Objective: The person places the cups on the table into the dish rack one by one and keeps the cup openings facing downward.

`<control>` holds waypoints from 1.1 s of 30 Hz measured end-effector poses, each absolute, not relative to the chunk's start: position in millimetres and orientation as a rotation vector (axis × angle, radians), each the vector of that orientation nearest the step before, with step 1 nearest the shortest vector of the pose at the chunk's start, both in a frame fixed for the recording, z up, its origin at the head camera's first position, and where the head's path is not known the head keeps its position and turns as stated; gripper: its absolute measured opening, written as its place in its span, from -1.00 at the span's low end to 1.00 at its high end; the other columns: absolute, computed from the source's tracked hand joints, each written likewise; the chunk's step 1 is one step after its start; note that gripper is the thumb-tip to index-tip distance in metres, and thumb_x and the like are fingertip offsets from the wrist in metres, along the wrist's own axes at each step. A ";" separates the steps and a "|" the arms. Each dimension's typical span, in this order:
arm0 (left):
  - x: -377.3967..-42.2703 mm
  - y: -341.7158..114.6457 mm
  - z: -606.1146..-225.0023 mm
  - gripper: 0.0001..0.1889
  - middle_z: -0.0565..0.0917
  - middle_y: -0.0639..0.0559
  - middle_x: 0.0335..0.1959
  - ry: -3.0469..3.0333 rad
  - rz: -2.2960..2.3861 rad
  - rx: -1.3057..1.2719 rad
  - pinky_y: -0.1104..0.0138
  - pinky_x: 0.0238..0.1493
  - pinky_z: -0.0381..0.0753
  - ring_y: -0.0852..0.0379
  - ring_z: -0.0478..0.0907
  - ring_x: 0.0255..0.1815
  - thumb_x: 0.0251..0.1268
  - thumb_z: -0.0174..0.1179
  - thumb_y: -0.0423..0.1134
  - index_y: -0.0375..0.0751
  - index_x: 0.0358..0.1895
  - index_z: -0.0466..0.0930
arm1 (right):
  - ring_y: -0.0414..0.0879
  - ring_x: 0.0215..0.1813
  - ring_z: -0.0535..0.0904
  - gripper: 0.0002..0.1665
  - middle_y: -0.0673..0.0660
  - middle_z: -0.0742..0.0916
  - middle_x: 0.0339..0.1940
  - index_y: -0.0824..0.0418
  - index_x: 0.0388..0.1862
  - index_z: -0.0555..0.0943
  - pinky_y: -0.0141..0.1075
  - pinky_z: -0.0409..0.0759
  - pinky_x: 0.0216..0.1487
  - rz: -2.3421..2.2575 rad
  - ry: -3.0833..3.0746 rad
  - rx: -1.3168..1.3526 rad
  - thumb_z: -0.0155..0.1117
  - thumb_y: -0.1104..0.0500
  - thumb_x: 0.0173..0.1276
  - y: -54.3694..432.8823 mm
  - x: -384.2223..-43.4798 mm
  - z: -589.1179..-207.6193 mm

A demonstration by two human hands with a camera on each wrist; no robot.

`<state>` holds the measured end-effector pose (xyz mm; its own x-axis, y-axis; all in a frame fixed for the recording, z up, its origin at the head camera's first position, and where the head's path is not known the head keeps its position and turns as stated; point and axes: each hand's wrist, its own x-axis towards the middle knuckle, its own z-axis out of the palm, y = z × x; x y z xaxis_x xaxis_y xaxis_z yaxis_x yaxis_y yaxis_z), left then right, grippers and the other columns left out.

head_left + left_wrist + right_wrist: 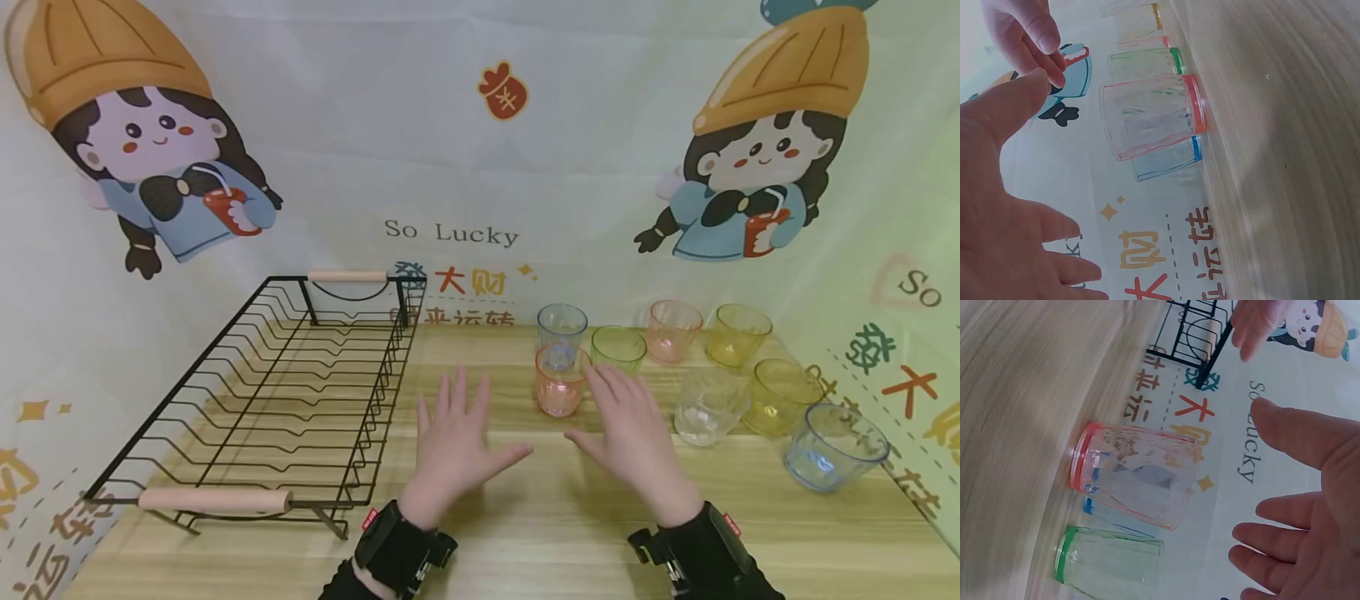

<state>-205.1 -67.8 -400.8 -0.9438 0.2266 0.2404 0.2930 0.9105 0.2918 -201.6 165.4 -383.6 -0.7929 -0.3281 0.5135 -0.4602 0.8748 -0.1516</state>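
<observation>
My left hand (pixel 453 442) hovers above the table with its fingers spread and thumb out, holding nothing. Facing it, my right hand (pixel 636 433) has straight fingers and an empty palm. Just beyond and between them stands a pink-tinted glass (pixel 561 392), apart from the left hand. In the head view the right fingertips overlap its edge; the right wrist view shows the hand apart from it. Behind that glass is a blue-tinted glass (pixel 562 321), partly hidden, and beside it a green-tinted glass (pixel 618 343), partly covered by the right fingers.
A black wire dish rack (pixel 258 379) with wooden handles stands at left. On the right are another pink glass (pixel 673 333), two yellow glasses (pixel 738 337), a clear glass (pixel 708 410) and a blue glass (pixel 834 454). A printed cloth (pixel 337 100) hangs behind the table.
</observation>
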 end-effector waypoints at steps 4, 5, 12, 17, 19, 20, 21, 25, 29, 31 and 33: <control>-208.8 -67.8 -399.9 0.19 -0.03 -0.35 0.55 -2.841 -0.508 -0.382 -0.30 0.43 -0.27 -0.38 -0.11 0.53 -0.02 0.22 0.51 -0.27 0.54 0.11 | 0.30 0.25 0.47 -0.01 0.40 0.58 0.22 0.47 0.33 0.41 0.13 0.37 0.34 0.412 -2.507 0.598 0.64 0.05 0.02 164.7 -211.0 -383.0; -209.7 -67.9 -400.2 0.20 -0.03 -0.34 0.55 -2.835 -0.516 -0.380 -0.29 0.44 -0.26 -0.37 -0.10 0.53 -0.03 0.23 0.51 -0.27 0.54 0.10 | 0.29 0.23 0.48 -0.03 0.39 0.59 0.21 0.46 0.32 0.42 0.12 0.40 0.32 0.425 -2.499 0.600 0.64 0.06 0.02 164.3 -212.9 -382.8; -213.5 -66.8 -400.4 0.21 0.05 -0.33 0.54 -2.775 -0.600 -0.401 -0.25 0.46 -0.17 -0.33 -0.01 0.53 -0.08 0.37 0.41 -0.32 0.53 0.10 | 0.26 0.16 0.53 -0.10 0.36 0.64 0.13 0.44 0.30 0.46 0.08 0.49 0.24 0.466 -2.485 0.605 0.63 0.11 0.02 162.6 -225.4 -384.4; -217.1 -64.9 -401.3 0.24 0.11 -0.32 0.53 -2.730 -0.642 -0.413 -0.19 0.48 -0.09 -0.28 0.05 0.51 -0.13 0.43 0.38 -0.34 0.53 0.10 | 0.25 0.13 0.55 -0.13 0.35 0.66 0.09 0.43 0.25 0.49 0.06 0.50 0.21 0.435 -2.478 0.622 0.64 0.10 0.01 160.4 -232.0 -386.4; -218.8 -63.9 -402.3 0.24 0.12 -0.32 0.53 -2.707 -0.661 -0.418 -0.18 0.48 -0.03 -0.26 0.08 0.51 -0.15 0.46 0.36 -0.34 0.52 0.10 | 0.25 0.13 0.55 -0.15 0.35 0.66 0.09 0.43 0.23 0.51 0.06 0.50 0.22 0.419 -2.477 0.623 0.64 0.08 0.01 159.0 -235.0 -387.6; -219.6 -63.4 -402.7 0.25 0.13 -0.32 0.52 -2.697 -0.666 -0.417 -0.17 0.47 -0.01 -0.26 0.09 0.51 -0.16 0.46 0.35 -0.35 0.52 0.10 | 0.26 0.14 0.55 -0.15 0.35 0.66 0.09 0.43 0.22 0.51 0.07 0.49 0.23 0.411 -2.479 0.621 0.64 0.07 0.01 158.4 -236.4 -388.3; -220.3 -62.8 -403.3 0.25 0.13 -0.32 0.52 -2.686 -0.676 -0.417 -0.17 0.47 0.02 -0.25 0.10 0.50 -0.17 0.47 0.34 -0.35 0.52 0.10 | 0.26 0.15 0.54 -0.16 0.35 0.66 0.09 0.42 0.22 0.52 0.07 0.48 0.24 0.412 -2.483 0.617 0.64 0.06 0.02 157.6 -237.8 -388.8; -222.1 -60.8 -405.2 0.25 0.16 -0.32 0.51 -2.667 -0.691 -0.403 -0.15 0.45 0.11 -0.25 0.12 0.49 -0.19 0.50 0.33 -0.35 0.51 0.12 | 0.25 0.17 0.53 -0.19 0.34 0.67 0.10 0.39 0.23 0.53 0.08 0.44 0.29 0.429 -2.505 0.603 0.62 0.07 0.05 155.0 -242.1 -389.9; -223.6 -59.4 -408.2 0.26 0.17 -0.32 0.50 -2.674 -0.699 -0.388 -0.15 0.44 0.15 -0.27 0.14 0.48 -0.21 0.51 0.33 -0.35 0.51 0.12 | 0.23 0.18 0.54 -0.21 0.33 0.67 0.10 0.37 0.24 0.53 0.08 0.43 0.29 0.430 -2.533 0.597 0.60 0.07 0.08 152.8 -246.7 -390.9; -224.5 -58.6 -409.2 0.27 0.17 -0.32 0.50 -2.678 -0.711 -0.386 -0.15 0.43 0.16 -0.27 0.14 0.48 -0.22 0.51 0.32 -0.35 0.51 0.11 | 0.23 0.18 0.54 -0.21 0.32 0.67 0.10 0.37 0.24 0.53 0.08 0.43 0.29 0.416 -2.544 0.602 0.59 0.06 0.09 151.5 -249.6 -392.2; -225.5 -57.7 -409.8 0.27 0.17 -0.33 0.50 -2.681 -0.711 -0.390 -0.16 0.43 0.17 -0.27 0.15 0.48 -0.23 0.52 0.32 -0.36 0.51 0.11 | 0.23 0.17 0.54 -0.21 0.33 0.68 0.09 0.37 0.23 0.53 0.08 0.44 0.28 0.403 -2.552 0.611 0.60 0.05 0.08 150.0 -252.0 -393.3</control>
<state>-225.5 -57.7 -409.8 -0.9049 0.1737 0.3886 0.3434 0.8373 0.4255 -252.0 150.0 -393.3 -0.7842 -0.3456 0.5154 -0.4877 0.8568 -0.1675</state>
